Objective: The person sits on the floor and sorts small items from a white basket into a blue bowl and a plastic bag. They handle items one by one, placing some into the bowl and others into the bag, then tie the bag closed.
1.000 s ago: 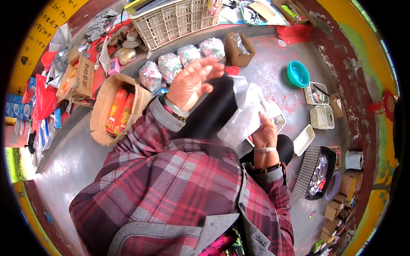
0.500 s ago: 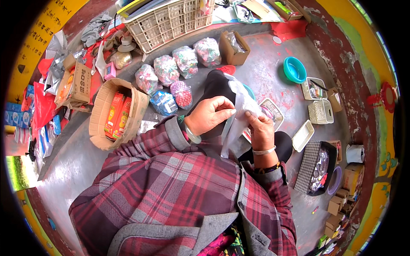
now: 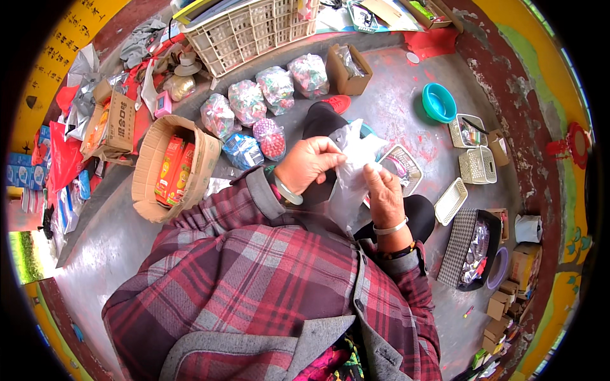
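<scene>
A thin, whitish translucent plastic bag (image 3: 351, 168) hangs between my two hands above my lap. Thumb and fingertips of my left hand (image 3: 307, 166) pinch its left edge near the top. On the other side, my right hand (image 3: 386, 197) grips the bag's right edge between thumb and fingers. Its film looks limp and crumpled, and nothing shows inside. Behind the bag and partly covered by it are a teal basin and a white basket (image 3: 403, 166) with small items, beside my knees.
Several filled clear bags (image 3: 247, 103) stand ahead on the left, near a blue packet (image 3: 243, 152). A cardboard box (image 3: 147, 171) holding red packages sits left. To the right are a teal basin (image 3: 438, 103), small baskets (image 3: 478, 166) and a checked box (image 3: 459, 247). A large crate (image 3: 248, 41) stands at the back.
The bag has gone from a narrow, gathered strip to a wider spread between my hands. My left hand has shifted slightly; the right has lowered a little, its fingers more upright.
</scene>
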`<state>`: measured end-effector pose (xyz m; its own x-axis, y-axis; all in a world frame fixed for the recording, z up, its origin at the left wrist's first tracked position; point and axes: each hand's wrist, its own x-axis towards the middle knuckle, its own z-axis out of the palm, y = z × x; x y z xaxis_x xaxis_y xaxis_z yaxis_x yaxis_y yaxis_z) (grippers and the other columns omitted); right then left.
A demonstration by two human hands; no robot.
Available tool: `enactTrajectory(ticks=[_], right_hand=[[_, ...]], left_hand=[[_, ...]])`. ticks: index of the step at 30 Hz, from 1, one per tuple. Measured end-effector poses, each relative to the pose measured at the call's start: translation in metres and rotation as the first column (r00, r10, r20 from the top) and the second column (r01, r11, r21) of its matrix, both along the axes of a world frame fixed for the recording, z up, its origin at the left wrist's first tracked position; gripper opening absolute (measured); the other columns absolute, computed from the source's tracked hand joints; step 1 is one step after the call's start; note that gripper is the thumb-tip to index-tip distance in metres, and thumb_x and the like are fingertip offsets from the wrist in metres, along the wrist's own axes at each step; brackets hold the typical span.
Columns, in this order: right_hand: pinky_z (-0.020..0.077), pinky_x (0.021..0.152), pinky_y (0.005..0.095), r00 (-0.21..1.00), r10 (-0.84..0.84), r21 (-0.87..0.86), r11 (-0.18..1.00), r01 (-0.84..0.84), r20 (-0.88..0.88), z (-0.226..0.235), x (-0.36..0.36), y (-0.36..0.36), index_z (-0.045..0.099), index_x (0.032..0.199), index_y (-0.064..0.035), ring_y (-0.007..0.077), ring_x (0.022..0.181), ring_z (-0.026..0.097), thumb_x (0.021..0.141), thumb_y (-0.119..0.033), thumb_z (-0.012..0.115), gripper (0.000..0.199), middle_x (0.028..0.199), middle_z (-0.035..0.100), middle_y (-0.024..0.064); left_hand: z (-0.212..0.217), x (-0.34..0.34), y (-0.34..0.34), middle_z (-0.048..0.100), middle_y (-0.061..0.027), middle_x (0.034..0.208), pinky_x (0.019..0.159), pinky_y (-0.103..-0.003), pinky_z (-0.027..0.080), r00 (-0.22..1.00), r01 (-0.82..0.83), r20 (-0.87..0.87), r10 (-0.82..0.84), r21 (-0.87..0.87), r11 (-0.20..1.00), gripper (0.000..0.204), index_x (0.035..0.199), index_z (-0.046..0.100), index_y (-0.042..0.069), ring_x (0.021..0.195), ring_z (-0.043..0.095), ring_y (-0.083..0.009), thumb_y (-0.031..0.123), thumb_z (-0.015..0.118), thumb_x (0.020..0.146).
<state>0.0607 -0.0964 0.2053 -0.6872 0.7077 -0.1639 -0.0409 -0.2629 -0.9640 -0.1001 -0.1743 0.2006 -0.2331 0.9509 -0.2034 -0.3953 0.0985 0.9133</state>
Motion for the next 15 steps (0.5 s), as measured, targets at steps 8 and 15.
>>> enactTrajectory(ticks=[8, 15], right_hand=[[0.0258, 0.044, 0.0164, 0.997, -0.074, -0.11, 0.991, 0.074, -0.002, -0.021, 0.009, 0.014, 0.061, 0.089, -0.0033, 0.0021, 0.049, 0.037, 0.081, -0.024, 0.054, 0.023, 0.064, 0.055, -0.0024], [0.0342, 0.039, 0.0153, 0.979, -0.164, -0.268, 0.955, 0.127, -0.121, -0.013, 0.004, 0.017, 0.056, 0.094, 0.0001, 0.0085, 0.054, 0.052, 0.082, -0.016, 0.05, 0.021, 0.078, 0.061, 0.0082]], left_hand=[[-0.007, -0.053, -0.018, 0.054, -0.0006, 0.071, 0.042, -0.016, 0.036, 0.96, -0.211, 0.197, 0.198, 0.046, 0.976, 0.004, 0.081, 0.051, 0.008, 0.052, 0.048, -0.0067, 0.011, 0.049, 0.083], [-0.026, -0.1, -0.059, 0.054, -0.0009, 0.074, 0.063, -0.026, 0.048, 0.879, -0.437, 0.245, 0.41, 0.067, 0.897, 0.005, 0.085, 0.05, 0.007, 0.069, 0.055, -0.0112, 0.009, 0.046, 0.084]])
